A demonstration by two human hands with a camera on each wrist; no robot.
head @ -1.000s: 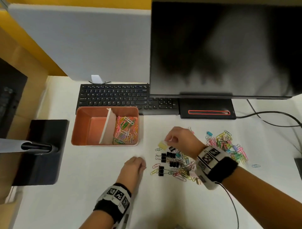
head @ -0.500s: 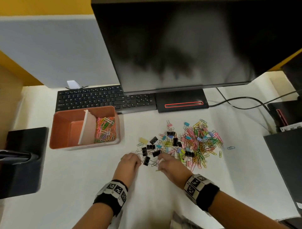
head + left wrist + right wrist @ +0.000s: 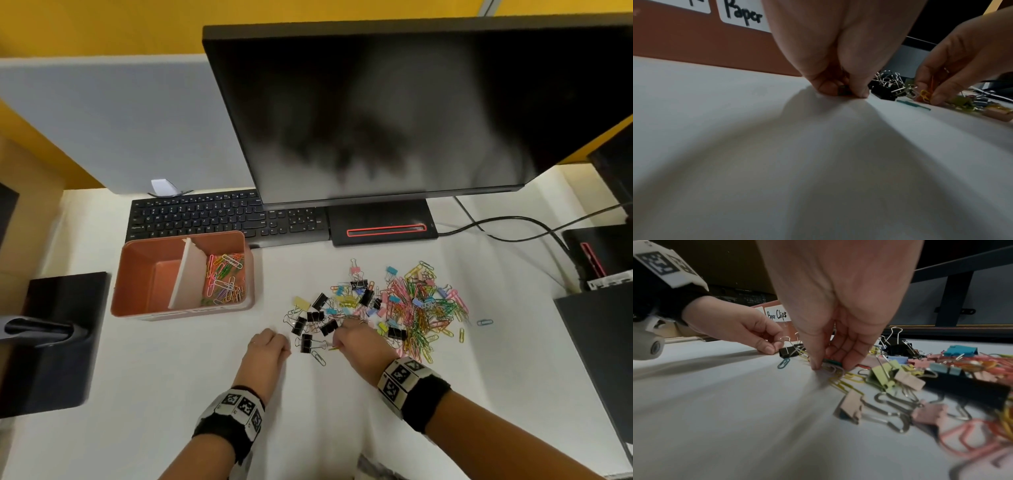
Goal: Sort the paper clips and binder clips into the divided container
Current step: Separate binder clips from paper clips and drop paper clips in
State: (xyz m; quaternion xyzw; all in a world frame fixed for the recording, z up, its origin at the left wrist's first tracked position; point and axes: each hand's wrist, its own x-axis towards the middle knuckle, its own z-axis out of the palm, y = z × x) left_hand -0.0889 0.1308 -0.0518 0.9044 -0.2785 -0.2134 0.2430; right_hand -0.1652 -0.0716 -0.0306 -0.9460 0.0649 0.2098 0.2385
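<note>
A terracotta divided container (image 3: 137, 274) stands at the left. Its right compartment holds coloured paper clips (image 3: 224, 277) and its left one is bare. The mixed pile of binder and paper clips (image 3: 411, 308) lies to the right. My right hand (image 3: 337, 344) is at the pile's near left edge, where thumb and fingers pinch paper clips (image 3: 833, 366) against the table. My left hand (image 3: 286, 349) rests curled on the table just left of a black binder clip (image 3: 306, 342). In the left wrist view its fingertips (image 3: 859, 94) pinch a small dark thing, seemingly a black binder clip (image 3: 843, 91).
A keyboard (image 3: 219, 216) and a monitor base (image 3: 380, 222) sit behind the container and pile. Cables (image 3: 513, 222) run to the right, toward black devices at the table's right edge. A black stand (image 3: 51, 339) is at the left. A teal paper clip (image 3: 783, 363) lies loose between the hands.
My right hand has come back from the far side of the pile to its near left edge and now pinches paper clips. The left hand has stayed curled in place.
</note>
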